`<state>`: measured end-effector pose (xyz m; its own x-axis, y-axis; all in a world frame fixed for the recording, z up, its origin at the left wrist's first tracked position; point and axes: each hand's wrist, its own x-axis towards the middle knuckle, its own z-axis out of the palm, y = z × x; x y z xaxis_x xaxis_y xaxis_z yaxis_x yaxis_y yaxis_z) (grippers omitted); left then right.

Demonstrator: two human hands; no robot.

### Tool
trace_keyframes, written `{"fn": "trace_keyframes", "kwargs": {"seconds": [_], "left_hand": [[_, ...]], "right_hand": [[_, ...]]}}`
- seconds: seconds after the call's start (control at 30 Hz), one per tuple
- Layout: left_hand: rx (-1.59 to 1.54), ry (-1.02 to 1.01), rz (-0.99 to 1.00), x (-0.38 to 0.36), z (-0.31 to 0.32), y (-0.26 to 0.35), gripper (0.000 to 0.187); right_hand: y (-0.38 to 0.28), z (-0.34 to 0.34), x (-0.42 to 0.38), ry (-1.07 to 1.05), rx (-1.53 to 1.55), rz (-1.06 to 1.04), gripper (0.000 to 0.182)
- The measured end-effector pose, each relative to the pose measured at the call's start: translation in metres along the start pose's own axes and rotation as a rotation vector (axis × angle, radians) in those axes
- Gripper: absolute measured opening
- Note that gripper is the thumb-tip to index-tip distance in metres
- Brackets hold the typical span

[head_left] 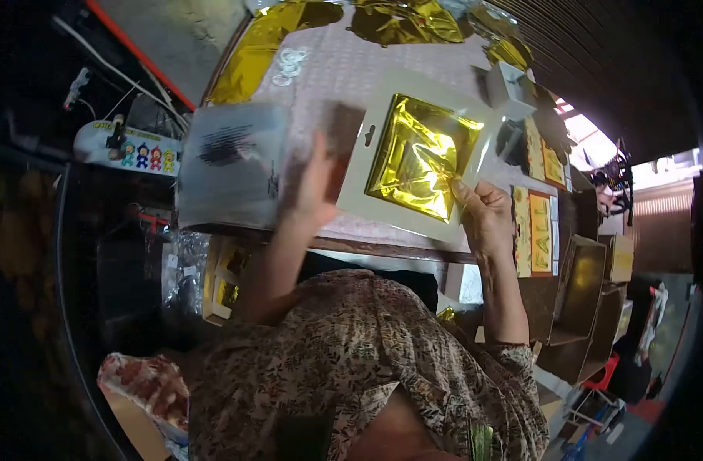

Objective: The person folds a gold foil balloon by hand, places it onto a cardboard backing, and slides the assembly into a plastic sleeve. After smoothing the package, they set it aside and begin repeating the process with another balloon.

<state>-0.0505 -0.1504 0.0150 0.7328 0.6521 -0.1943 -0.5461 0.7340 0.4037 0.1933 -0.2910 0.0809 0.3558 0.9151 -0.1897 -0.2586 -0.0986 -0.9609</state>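
Observation:
A pale card (357, 178) with a hang hole carries a folded gold foil packet (424, 157), held up over the table. My right hand (486, 211) pinches the card and foil at their lower right corner, thumb on top. To the left of the card, my left hand (317, 184) is raised and smeared by motion; its fingers cannot be made out clearly. Beside it on the left lies a stack of frosted plastic bags (232, 165) with dark print, at the table's edge.
Gold foil pieces (405, 23) lie along the far side of the pink-white table (328, 77), near white rings (290, 65). A white box (511, 91) and printed "FALL" packs (537, 234) are at the right. Open cardboard boxes (578, 280) stand beyond them.

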Motion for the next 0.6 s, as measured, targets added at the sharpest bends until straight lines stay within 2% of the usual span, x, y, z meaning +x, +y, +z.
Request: {"fn": "trace_keyframes", "kwargs": {"seconds": [0.07,0.1,0.17,0.27,0.37,0.47,0.5,0.53,0.6], "left_hand": [[0.040,-0.255,-0.035,-0.009,-0.006,0.017,0.068],[0.036,-0.249,-0.042,-0.015,0.003,0.016,0.068],[0.701,-0.122,0.093,-0.028,0.023,0.016,0.046],[0.780,-0.145,0.072,-0.028,0.017,0.012,0.048],[0.760,-0.084,0.066,-0.034,0.018,0.005,0.042],[0.659,-0.067,0.076,-0.037,0.011,0.002,0.038],[0.586,-0.087,0.091,-0.038,0.009,0.002,0.037],[0.584,-0.083,0.092,-0.040,0.009,0.001,0.037],[0.653,-0.127,0.104,-0.043,0.013,0.000,0.035]], "right_hand": [[-0.002,-0.002,-0.002,-0.046,-0.035,0.033,0.018],[0.001,0.004,-0.002,-0.056,-0.017,0.035,0.018],[0.009,0.008,-0.002,-0.074,-0.071,0.052,0.018],[0.013,0.010,-0.003,-0.082,-0.168,0.029,0.017],[-0.001,0.012,-0.011,-0.141,-0.243,0.050,0.017],[-0.003,0.002,-0.015,0.085,-0.589,-0.246,0.034],[-0.006,-0.002,-0.014,0.153,-0.809,-0.281,0.054],[-0.008,0.002,-0.013,0.148,-0.810,-0.279,0.054],[-0.010,0.008,-0.011,-0.021,-0.203,-0.129,0.066]]}}
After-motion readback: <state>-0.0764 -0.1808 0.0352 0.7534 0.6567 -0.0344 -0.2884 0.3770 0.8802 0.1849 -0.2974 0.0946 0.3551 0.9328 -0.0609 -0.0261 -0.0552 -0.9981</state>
